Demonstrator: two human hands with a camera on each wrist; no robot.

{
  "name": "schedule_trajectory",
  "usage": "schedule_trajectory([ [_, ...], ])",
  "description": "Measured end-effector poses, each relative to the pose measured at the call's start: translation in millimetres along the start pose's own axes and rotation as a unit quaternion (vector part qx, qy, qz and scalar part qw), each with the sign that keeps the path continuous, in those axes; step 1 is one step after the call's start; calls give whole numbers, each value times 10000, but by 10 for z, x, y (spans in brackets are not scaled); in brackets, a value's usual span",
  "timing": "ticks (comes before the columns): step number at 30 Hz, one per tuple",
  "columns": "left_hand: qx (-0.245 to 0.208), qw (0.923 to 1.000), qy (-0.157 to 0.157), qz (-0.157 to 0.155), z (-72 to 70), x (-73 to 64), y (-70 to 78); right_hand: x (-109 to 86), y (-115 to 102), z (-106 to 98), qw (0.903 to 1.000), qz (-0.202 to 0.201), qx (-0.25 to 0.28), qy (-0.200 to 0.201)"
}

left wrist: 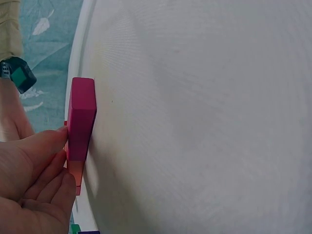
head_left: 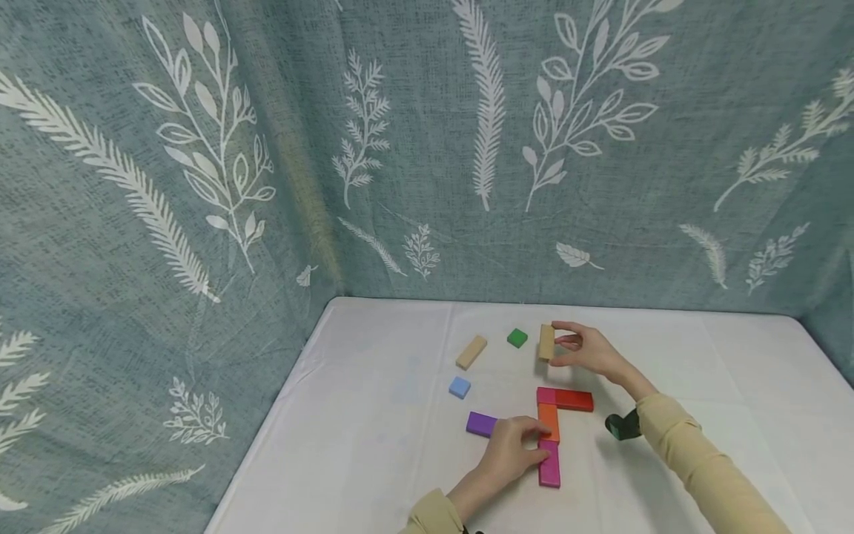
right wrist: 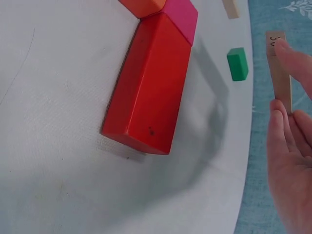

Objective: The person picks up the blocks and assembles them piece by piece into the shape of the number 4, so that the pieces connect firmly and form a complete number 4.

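My right hand [head_left: 590, 350] pinches a plain wooden block [head_left: 547, 343] by its ends, between thumb and fingers. In the right wrist view the wooden block [right wrist: 280, 73] hangs above the table with dark print at one end. My left hand [head_left: 510, 449] rests its fingertips along the near side of a row. Its thumb touches a magenta block [head_left: 550, 469], and its fingers are against an orange block [head_left: 548, 419]. A small pink block [head_left: 545, 395] joins the orange one at the corner, and a red block [head_left: 575, 400] extends right from it.
A purple block [head_left: 480, 423] lies just beyond the left hand, partly covered by it. Farther back are a light blue block [head_left: 459, 387], another plain wooden block [head_left: 471, 352] and a small green block [head_left: 517, 338]. A patterned curtain [head_left: 427, 148] stands behind the white-covered table [head_left: 373, 371].
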State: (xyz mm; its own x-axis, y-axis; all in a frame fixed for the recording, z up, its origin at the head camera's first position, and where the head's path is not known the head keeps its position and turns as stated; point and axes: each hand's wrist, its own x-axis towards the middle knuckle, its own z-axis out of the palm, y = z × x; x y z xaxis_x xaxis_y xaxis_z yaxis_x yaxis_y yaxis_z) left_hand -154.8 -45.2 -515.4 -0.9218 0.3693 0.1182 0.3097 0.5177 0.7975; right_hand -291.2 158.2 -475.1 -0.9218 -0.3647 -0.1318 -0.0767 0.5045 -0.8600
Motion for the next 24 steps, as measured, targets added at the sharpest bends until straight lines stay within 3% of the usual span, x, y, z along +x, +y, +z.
schedule_trajectory([
  [24, -147, 9999, -4, -46, -8, -7, 26, -168, -222, -74, 9997, -184, -7, 142],
])
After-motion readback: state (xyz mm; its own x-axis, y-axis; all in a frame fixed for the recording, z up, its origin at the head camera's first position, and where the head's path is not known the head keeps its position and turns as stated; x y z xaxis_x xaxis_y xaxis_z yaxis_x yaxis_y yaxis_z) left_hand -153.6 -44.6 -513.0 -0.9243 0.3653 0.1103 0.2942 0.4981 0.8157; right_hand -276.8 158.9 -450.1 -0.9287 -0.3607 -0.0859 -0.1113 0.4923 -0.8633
